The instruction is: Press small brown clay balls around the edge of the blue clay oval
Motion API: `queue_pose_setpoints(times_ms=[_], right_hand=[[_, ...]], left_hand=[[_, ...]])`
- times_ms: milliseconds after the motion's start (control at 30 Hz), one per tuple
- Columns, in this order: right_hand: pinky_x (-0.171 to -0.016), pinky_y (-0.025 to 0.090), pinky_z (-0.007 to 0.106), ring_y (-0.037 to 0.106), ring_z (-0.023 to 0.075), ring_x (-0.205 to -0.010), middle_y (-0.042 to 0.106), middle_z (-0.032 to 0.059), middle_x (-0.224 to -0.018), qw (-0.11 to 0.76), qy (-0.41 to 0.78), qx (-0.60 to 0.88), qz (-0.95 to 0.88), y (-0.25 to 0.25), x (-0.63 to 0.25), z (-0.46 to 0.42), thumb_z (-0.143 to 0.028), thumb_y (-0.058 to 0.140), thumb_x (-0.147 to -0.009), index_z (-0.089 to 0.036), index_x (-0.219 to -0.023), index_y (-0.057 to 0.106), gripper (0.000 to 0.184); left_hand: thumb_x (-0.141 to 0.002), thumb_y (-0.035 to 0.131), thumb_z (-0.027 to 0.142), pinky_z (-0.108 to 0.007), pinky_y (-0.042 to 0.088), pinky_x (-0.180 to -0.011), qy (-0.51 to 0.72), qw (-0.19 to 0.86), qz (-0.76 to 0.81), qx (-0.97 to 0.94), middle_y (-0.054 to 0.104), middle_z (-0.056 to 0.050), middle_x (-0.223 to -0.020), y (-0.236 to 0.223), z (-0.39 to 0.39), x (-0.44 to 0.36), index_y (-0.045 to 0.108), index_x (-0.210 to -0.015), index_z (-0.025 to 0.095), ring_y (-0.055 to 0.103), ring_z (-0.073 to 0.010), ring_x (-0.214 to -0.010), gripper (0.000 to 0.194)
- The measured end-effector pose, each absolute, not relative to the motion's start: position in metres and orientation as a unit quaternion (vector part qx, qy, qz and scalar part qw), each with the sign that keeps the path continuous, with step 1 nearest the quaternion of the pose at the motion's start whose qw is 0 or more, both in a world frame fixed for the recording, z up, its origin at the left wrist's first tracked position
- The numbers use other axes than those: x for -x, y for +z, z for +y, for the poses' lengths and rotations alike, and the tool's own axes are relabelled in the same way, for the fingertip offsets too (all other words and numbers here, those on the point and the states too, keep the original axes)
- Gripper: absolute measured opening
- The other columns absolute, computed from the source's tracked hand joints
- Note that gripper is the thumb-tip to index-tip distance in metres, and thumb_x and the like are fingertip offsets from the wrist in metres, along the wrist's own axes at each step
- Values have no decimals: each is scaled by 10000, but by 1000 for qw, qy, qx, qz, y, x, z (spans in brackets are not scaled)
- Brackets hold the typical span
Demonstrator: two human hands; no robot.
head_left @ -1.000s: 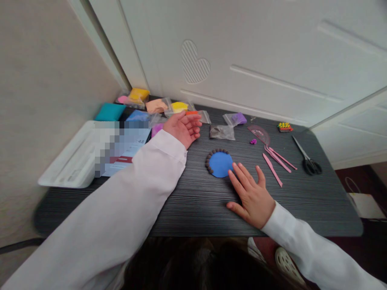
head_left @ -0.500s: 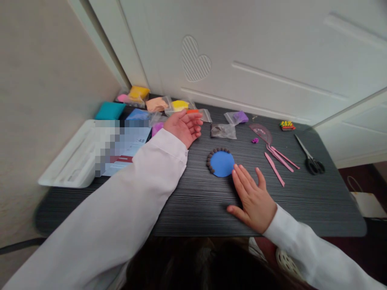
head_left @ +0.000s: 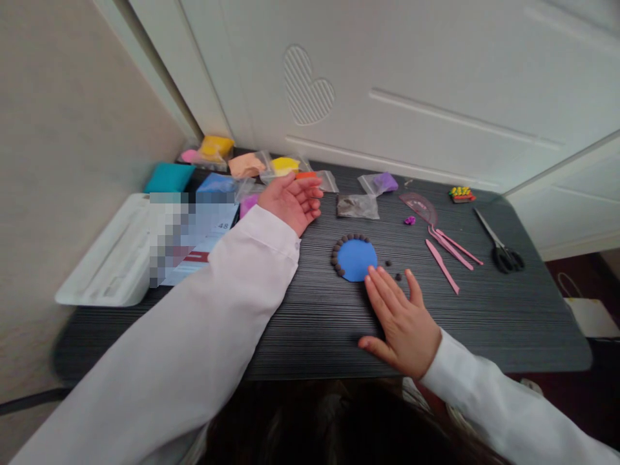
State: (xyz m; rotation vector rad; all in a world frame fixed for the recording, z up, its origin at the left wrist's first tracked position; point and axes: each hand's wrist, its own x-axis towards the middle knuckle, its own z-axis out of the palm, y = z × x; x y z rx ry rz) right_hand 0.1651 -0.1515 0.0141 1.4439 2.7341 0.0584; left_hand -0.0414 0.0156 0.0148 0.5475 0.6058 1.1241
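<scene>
A flat blue clay disc (head_left: pixel 357 258) lies on the dark table, with small dark brown clay balls (head_left: pixel 335 257) set along its left and upper edge. My right hand (head_left: pixel 400 316) rests palm down with fingers stretched, its fingertips at the disc's lower right edge. Just beyond those fingers are two loose dark bits of clay (head_left: pixel 398 276). My left hand (head_left: pixel 293 201) lies palm up by the clay packets, fingers loosely curled and apart, nothing in it. Close by is a clear bag of dark brown clay (head_left: pixel 357 206).
Bagged clays, such as a peach one (head_left: pixel 247 165), line the back left, near a white tray (head_left: pixel 104 258) and a partly blurred screen (head_left: pixel 203 226). On the right lie pink modelling tools (head_left: pixel 442 266), a pink protractor (head_left: pixel 420 208), scissors (head_left: pixel 498 245) and a purple clay lump (head_left: pixel 409 221).
My right hand has slid slightly left and toward me, and the two dark clay bits now show beyond its fingers. My left hand has stayed nearly still. The view has shifted a little.
</scene>
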Motion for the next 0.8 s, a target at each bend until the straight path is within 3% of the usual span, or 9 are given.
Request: queue_pose_setpoints(times_ms=[133,367,567,800], right_hand=[[-992,-12,538,82,227,-1276,96,84,-1393,12,12,-459,888,14,-147,-141,-593,208,-766,-90,-1316,139,749],[-976,-18,561,104,259,-1269,119,120,-1385,7,43,-520,853,14,-168,-141,-626,248,-741,-63,-1312,142,808],[-979,-19,550,74,230,-1278,82,70,-1394,4,20,-476,879,13,-145,-141,-598,215,-763,-129,-1322,124,735],[-971,-33,559,86,248,-1274,103,90,-1390,-4,40,-533,845,13,-167,-132,-606,254,-752,-108,-1317,143,761]], left_hand=[[-706,404,397,-282,415,-529,513,772,278,-254,607,-64,-649,16,15,43,620,-744,105,551,-158,-590,366],[-701,401,392,-286,416,-529,513,776,274,-244,605,-71,-642,14,18,43,624,-740,98,550,-163,-592,371],[-709,394,371,-291,421,-541,511,779,269,-246,603,-73,-646,14,17,44,622,-762,96,555,-166,-606,361],[-710,403,365,-290,422,-545,514,777,271,-241,602,-75,-643,13,18,44,625,-757,91,556,-166,-614,356]])
